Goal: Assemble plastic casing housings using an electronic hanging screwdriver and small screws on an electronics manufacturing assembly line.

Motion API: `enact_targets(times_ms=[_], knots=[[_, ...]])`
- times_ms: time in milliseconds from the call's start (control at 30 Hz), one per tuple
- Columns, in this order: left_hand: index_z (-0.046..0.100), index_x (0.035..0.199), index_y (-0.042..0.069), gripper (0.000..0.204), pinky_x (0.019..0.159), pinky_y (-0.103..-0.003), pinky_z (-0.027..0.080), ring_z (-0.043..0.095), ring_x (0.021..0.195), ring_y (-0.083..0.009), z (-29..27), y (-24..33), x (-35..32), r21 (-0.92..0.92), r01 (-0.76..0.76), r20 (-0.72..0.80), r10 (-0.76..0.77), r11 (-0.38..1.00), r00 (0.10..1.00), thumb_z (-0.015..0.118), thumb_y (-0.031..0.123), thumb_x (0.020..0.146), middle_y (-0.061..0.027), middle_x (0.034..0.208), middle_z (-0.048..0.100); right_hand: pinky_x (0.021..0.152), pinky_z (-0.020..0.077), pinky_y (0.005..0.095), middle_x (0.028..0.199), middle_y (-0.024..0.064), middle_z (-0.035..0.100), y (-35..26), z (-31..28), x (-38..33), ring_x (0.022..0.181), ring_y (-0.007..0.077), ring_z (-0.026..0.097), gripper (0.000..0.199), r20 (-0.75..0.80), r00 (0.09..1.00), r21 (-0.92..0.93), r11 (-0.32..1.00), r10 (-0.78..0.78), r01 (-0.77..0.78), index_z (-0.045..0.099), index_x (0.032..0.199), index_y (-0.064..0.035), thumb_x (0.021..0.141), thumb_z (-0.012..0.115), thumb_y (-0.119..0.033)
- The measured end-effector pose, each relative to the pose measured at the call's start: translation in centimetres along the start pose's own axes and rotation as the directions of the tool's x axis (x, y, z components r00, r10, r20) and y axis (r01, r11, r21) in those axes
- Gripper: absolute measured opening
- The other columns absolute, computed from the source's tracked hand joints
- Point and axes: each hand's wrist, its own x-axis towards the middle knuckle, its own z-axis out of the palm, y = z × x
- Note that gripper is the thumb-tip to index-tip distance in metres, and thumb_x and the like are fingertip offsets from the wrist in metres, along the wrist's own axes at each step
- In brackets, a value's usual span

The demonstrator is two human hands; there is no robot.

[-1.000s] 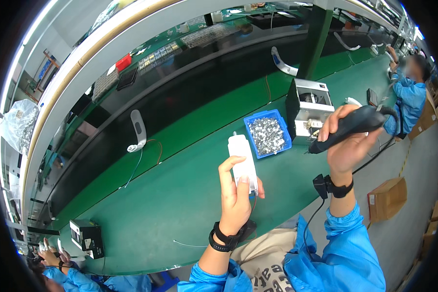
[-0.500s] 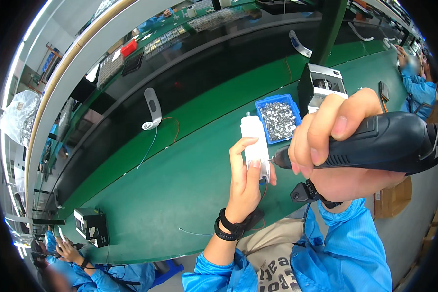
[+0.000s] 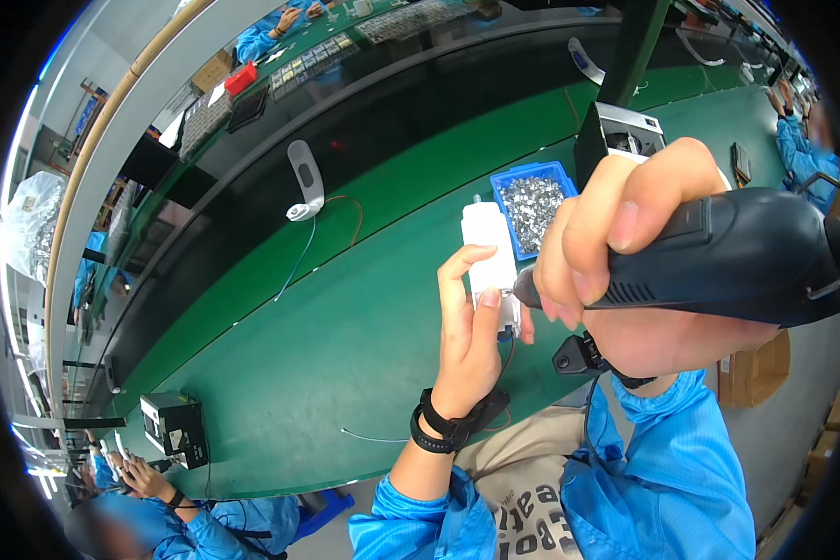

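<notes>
My left hand [image 3: 469, 347] is closed round a white plastic housing [image 3: 487, 238], thumb on its lower part. Thin wires hang from the housing's lower end. In my right hand [image 3: 627, 217] is a black electric screwdriver [image 3: 742, 257], held level with my fingers wrapped over its body. The screwdriver's nose meets the right side of the housing near my left thumb; its bit is too small to make out clearly. Just behind, a blue tray [image 3: 504, 175] holds many small metal parts [image 3: 532, 210].
A black-and-silver device [image 3: 630, 126] stands beside the tray. A grey-white curved part [image 3: 306, 173] with wires lies on the green strip at left. A black box [image 3: 175, 431] sits on the bench's left end, near a co-worker's hands [image 3: 145, 478]. A green post [image 3: 635, 56] rises at the back.
The view has shifted slightly. The screwdriver stays against the housing, its nose a little closer to it. At lower left the co-worker has leaned further into view.
</notes>
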Motion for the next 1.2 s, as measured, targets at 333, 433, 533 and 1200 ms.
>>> enact_targets(times_ms=[333,433,533,1200], knots=[[0.031,0.148,0.011,0.037,0.065,-0.028,0.051,0.061,0.071,-0.0147,0.1,-0.5,-0.1,-0.019,-0.058,0.036,0.059,0.998,0.998,0.039,0.014,0.112,-0.0126,0.098,0.064,0.055,0.0542,0.0411,0.082,0.0177,0.06,-2.1,0.8,1.0,0.064,0.0303,0.064,0.088,-0.017,0.984,-0.242,0.954,0.176,-0.175,0.054,0.108,-0.0009,0.085,0.057,-0.086],[0.032,0.148,0.01,0.037,0.065,-0.028,0.05,0.061,0.071,-0.0146,0.2,-0.4,-0.1,-0.024,-0.056,0.034,0.057,0.998,0.998,0.038,0.013,0.112,-0.0124,0.097,0.065,0.054,0.0546,0.0409,0.082,0.0183,0.06,-1.8,0.5,1.0,0.064,0.0301,0.064,0.087,0.014,0.987,-0.236,0.96,0.16,-0.152,0.054,0.106,-0.0005,0.086,0.055,-0.085],[0.032,0.148,0.01,0.037,0.065,-0.028,0.051,0.061,0.071,-0.0144,0.2,-0.2,0.0,0.001,-0.058,0.048,0.058,0.998,0.997,0.038,0.013,0.112,-0.0124,0.098,0.065,0.053,0.0549,0.0407,0.082,0.0189,0.06,-1.5,0.3,1.2,0.064,0.0298,0.064,0.087,0.048,0.988,-0.223,0.966,0.144,-0.13,0.054,0.105,0.0,0.087,0.054,-0.085],[0.031,0.146,0.005,0.035,0.065,-0.027,0.051,0.06,0.07,-0.0137,0.8,0.7,1.4,0.171,-0.105,0.05,0.098,0.98,0.994,0.038,0.013,0.112,-0.0114,0.097,0.065,0.051,0.0521,0.0377,0.076,0.0157,0.059,1.8,1.4,3.1,0.06,0.0257,0.062,0.092,-0.07,0.998,0.089,0.996,-0.004,0.01,0.054,0.098,0.0008,0.086,0.046,-0.09]])
